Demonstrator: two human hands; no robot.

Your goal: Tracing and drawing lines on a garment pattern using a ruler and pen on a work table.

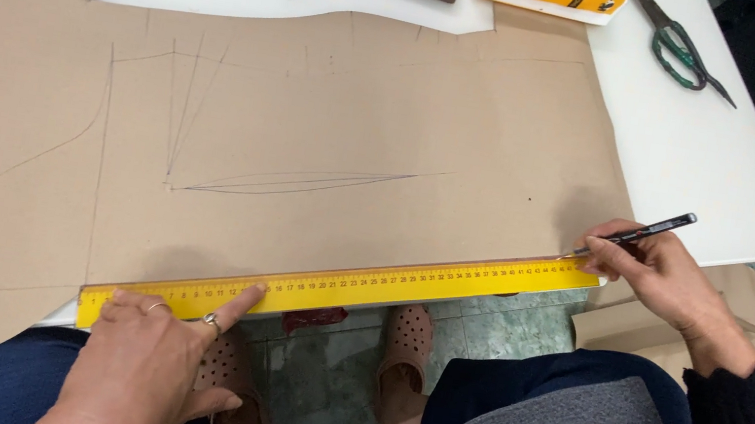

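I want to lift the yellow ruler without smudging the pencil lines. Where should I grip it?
Probably the bare middle stretch of the yellow ruler, pinched across its narrow width from the near side. It lies flat along the brown paper's near edge, so fingers can reach under. The left hand presses one end; the right hand holds a pen at the other.

I see a yellow ruler with black markings, brown pattern paper with pencil lines, a white table, green-handled scissors, and a black pen.
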